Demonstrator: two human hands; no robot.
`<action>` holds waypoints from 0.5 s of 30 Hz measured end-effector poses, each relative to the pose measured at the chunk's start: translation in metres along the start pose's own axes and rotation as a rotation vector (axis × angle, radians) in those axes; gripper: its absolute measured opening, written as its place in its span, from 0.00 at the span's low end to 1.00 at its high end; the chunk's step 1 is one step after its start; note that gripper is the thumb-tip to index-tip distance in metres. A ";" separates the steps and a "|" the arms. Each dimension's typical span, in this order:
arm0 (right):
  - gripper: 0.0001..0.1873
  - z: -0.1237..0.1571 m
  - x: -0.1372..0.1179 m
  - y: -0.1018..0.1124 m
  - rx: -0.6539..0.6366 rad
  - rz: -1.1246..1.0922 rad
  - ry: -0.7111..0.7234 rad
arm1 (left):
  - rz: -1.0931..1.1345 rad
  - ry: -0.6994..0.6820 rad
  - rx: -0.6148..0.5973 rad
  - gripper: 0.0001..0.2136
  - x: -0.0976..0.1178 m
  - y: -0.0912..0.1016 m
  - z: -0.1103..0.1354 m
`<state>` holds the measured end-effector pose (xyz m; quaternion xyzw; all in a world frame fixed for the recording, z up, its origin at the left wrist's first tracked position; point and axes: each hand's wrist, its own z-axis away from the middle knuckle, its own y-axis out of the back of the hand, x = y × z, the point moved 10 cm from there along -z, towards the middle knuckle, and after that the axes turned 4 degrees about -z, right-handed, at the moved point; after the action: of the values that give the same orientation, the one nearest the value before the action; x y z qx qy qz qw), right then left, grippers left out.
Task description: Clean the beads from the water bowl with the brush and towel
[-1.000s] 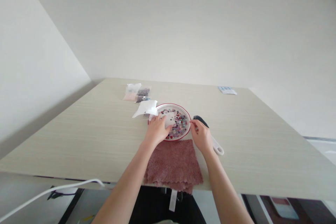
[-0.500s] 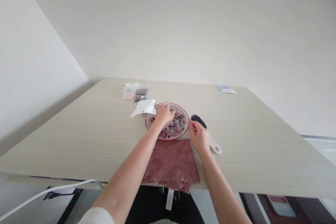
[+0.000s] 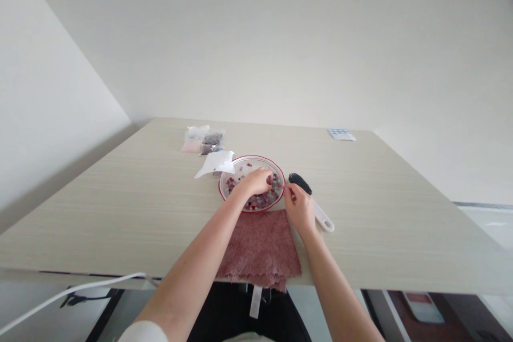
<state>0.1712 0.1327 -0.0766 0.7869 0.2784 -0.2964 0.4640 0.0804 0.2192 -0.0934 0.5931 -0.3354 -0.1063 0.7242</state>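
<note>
Loose multicoloured beads [image 3: 260, 202] lie in a red-rimmed plate [image 3: 249, 157] under the left hand [image 3: 255, 182], curled over them; whether it grips any, I cannot tell. The right hand [image 3: 298, 207] pinches a thin pin [image 3: 287, 186] at the plate's edge. A black-bristled brush [image 3: 299, 183] sits just beyond that hand, a pink towel [image 3: 259, 248] lies below both hands on the counter [image 3: 120, 214], and a white paper sheet [image 3: 214, 164] lies left of the left hand.

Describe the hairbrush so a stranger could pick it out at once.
On the pale wood-grain table, find the white plate with a red rim holding small coloured beads. Just right of the plate, beside the person's right hand, lies the hairbrush. It alone has a black bristled head and a white handle, which angles toward the person.
</note>
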 end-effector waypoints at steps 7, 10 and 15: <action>0.14 0.000 0.002 0.000 0.006 -0.003 -0.006 | 0.193 0.060 0.010 0.05 0.001 0.001 0.014; 0.14 -0.001 0.002 0.000 0.007 -0.006 -0.012 | 0.365 0.106 0.079 0.04 -0.008 0.005 0.019; 0.15 0.000 0.003 -0.001 0.007 -0.018 -0.016 | 0.867 0.200 0.092 0.03 -0.022 -0.001 0.023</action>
<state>0.1727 0.1335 -0.0790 0.7836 0.2808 -0.3079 0.4609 0.0500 0.2130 -0.1003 0.4365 -0.4857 0.2801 0.7036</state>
